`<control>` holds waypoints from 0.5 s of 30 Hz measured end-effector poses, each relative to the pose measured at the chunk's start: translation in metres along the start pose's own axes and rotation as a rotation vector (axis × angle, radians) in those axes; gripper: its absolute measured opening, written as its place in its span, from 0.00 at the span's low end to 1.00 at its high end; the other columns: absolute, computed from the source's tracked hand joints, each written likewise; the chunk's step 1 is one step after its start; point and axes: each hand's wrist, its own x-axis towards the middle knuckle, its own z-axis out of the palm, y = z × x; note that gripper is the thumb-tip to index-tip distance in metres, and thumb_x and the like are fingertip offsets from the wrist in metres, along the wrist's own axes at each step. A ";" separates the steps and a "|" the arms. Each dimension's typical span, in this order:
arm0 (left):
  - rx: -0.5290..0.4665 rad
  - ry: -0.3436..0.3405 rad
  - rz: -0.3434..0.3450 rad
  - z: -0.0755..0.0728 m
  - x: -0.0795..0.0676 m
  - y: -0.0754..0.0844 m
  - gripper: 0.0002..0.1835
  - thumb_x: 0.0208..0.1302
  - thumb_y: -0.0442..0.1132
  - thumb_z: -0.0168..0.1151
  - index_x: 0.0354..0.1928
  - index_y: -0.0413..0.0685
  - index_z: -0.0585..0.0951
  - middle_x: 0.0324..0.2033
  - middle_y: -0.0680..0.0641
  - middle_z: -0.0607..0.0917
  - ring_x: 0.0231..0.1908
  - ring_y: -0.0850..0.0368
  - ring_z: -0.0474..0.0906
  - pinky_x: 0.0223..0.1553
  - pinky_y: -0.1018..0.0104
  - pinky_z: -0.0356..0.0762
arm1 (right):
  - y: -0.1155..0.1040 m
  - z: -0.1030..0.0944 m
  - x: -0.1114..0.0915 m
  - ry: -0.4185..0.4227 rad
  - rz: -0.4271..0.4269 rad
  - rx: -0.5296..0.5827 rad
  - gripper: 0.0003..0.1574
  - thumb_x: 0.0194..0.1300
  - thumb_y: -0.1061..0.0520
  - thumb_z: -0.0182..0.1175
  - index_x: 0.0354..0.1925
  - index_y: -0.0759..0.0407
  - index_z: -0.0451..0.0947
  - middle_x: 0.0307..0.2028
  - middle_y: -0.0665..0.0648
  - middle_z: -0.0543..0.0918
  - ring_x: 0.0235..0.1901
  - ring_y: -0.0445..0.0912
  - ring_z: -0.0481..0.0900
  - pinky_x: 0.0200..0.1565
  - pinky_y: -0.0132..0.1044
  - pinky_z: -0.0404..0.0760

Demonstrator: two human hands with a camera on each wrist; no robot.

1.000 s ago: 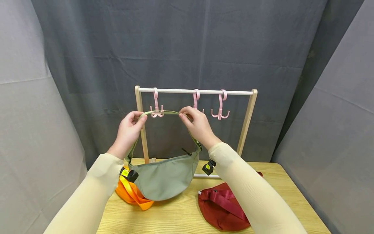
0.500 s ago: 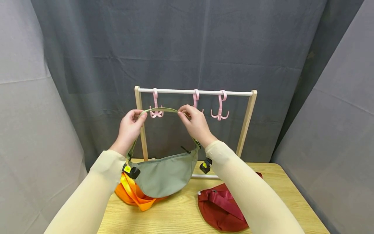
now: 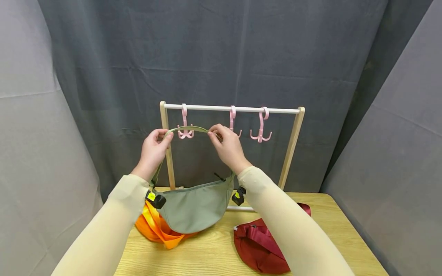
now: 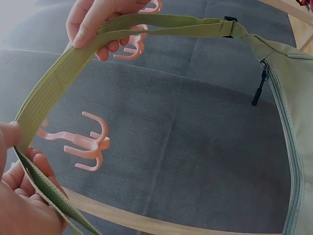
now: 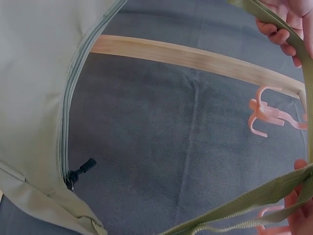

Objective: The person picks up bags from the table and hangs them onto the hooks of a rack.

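The left sleeve (image 3: 103, 226), at lower left of the frame, and right sleeve (image 3: 293, 222), at lower right, are long, plain and pale cream with snug cuffs (image 3: 129, 188); beside these sit a left device (image 3: 158, 201) and a right device (image 3: 239, 196), small, black, each marked bright yellow

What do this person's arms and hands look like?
Both arms wear long, plain, pale cream sleeves that end at the wrists. The left hand and right hand are bare, without gloves. By each cuff sits a small black device, one at the left and one at the right, each with a yellow-green patch. No cables show.
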 end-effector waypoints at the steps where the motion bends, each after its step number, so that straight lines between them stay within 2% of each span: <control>1: 0.001 0.000 -0.003 0.000 0.001 -0.001 0.20 0.68 0.45 0.59 0.52 0.36 0.76 0.36 0.52 0.76 0.30 0.64 0.73 0.33 0.76 0.71 | 0.000 0.001 0.000 0.003 0.002 -0.003 0.08 0.70 0.49 0.57 0.42 0.49 0.79 0.34 0.49 0.81 0.34 0.41 0.76 0.41 0.36 0.76; 9: 0.002 0.010 -0.015 0.003 0.006 -0.007 0.19 0.68 0.46 0.59 0.52 0.37 0.76 0.35 0.54 0.76 0.29 0.64 0.73 0.33 0.75 0.72 | -0.001 0.006 0.001 0.017 0.034 -0.016 0.08 0.70 0.48 0.56 0.42 0.49 0.78 0.34 0.49 0.81 0.36 0.40 0.77 0.42 0.35 0.77; 15: 0.002 0.016 -0.034 0.005 0.007 -0.009 0.20 0.68 0.46 0.58 0.52 0.37 0.76 0.35 0.53 0.76 0.29 0.64 0.73 0.32 0.75 0.70 | 0.001 0.010 0.002 0.024 0.031 -0.020 0.09 0.70 0.48 0.56 0.42 0.50 0.78 0.32 0.49 0.80 0.33 0.41 0.75 0.39 0.35 0.75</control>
